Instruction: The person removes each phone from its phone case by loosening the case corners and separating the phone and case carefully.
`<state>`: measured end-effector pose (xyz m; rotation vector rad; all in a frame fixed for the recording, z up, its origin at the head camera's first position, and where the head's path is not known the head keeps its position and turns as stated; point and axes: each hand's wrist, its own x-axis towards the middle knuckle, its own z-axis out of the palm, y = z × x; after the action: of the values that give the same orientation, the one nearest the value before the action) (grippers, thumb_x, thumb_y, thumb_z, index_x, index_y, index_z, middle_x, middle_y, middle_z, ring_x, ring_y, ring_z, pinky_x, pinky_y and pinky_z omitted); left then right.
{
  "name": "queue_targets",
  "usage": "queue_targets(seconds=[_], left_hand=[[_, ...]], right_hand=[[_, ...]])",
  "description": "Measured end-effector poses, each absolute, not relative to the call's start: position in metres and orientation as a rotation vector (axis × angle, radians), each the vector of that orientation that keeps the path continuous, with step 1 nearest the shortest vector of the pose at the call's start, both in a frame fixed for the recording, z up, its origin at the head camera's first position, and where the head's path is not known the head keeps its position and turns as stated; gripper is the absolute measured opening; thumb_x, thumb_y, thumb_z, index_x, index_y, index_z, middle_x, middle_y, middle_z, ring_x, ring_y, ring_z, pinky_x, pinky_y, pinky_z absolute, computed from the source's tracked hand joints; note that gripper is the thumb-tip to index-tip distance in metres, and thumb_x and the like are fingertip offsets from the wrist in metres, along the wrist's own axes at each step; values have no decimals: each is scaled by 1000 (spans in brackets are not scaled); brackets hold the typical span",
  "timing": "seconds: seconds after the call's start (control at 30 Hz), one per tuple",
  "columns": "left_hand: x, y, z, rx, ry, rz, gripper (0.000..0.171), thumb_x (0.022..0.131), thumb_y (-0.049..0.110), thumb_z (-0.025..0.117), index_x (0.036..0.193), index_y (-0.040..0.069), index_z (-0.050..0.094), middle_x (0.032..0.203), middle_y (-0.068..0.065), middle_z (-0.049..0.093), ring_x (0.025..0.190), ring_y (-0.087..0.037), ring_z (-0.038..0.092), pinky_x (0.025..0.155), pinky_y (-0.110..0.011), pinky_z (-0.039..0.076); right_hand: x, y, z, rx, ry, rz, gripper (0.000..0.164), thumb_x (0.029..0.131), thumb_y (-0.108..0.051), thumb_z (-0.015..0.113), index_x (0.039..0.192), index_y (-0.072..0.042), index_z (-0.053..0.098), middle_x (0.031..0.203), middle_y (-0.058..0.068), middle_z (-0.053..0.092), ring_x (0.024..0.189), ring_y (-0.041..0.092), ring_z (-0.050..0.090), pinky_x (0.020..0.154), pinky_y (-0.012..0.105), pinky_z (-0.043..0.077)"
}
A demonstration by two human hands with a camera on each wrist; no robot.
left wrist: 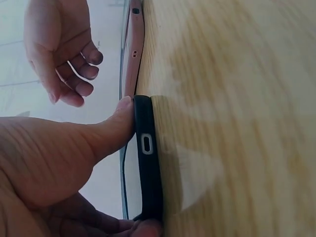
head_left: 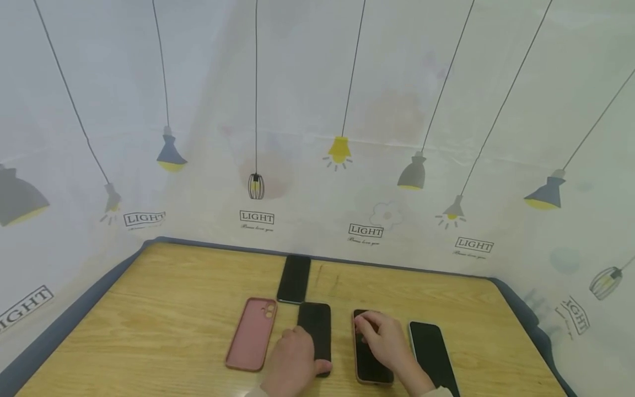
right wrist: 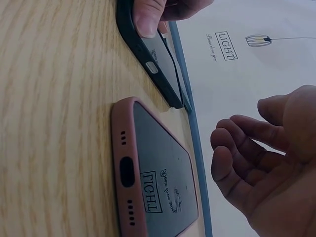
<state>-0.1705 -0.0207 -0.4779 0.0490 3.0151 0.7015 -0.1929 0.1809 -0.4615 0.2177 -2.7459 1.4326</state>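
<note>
My left hand grips a phone in a black case lying on the table, thumb on its right edge and fingers along its left side. In the left wrist view the charging-port end of the black case faces the camera. To the right lies a phone in a pink case, screen up. Over that phone hovers my right hand, fingers loosely bent and holding nothing. The right wrist view shows a gap between this hand and the pink-cased phone.
An empty pink phone case lies left of my left hand, inside up. Farther back is a dark phone, screen up. Another phone with a pale edge lies at the right. A lamp-printed curtain rises behind the wooden table.
</note>
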Motion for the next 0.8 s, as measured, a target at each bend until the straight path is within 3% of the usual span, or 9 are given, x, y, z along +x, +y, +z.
queue_targets(seconds=[0.33, 0.63, 0.73, 0.8], left_hand=[[-179, -26, -481, -27, 2894, 857, 72, 63, 44, 98, 99, -8, 64, 89, -14, 61, 84, -30, 63, 78, -50, 57], [-184, -29, -481, -139, 2806, 965, 92, 57, 41, 102, 119, -11, 57, 100, -21, 65, 95, -36, 64, 87, -54, 55], [-185, -29, -479, -156, 2764, 1052, 93, 62, 31, 101, 127, -14, 52, 107, -25, 65, 100, -38, 65, 91, -56, 54], [-183, -31, -477, -148, 2701, 1147, 86, 70, 23, 97, 130, -16, 48, 106, -26, 64, 88, -33, 68, 84, -51, 57]], right_hand=[[-194, 181, -462, 186, -2743, 1455, 18, 104, -14, 62, 101, -2, 74, 87, 6, 72, 69, 14, 63, 59, 26, 52], [-197, 178, -463, 149, -2753, 1487, 19, 105, -16, 61, 101, -3, 74, 87, 7, 71, 71, 17, 64, 58, 27, 52], [-198, 177, -463, 143, -2739, 1501, 19, 105, -16, 61, 100, -3, 74, 85, 7, 71, 71, 19, 64, 57, 27, 52], [-199, 175, -462, 145, -2726, 1508, 19, 105, -15, 61, 98, -2, 74, 83, 7, 70, 71, 19, 63, 56, 26, 51]])
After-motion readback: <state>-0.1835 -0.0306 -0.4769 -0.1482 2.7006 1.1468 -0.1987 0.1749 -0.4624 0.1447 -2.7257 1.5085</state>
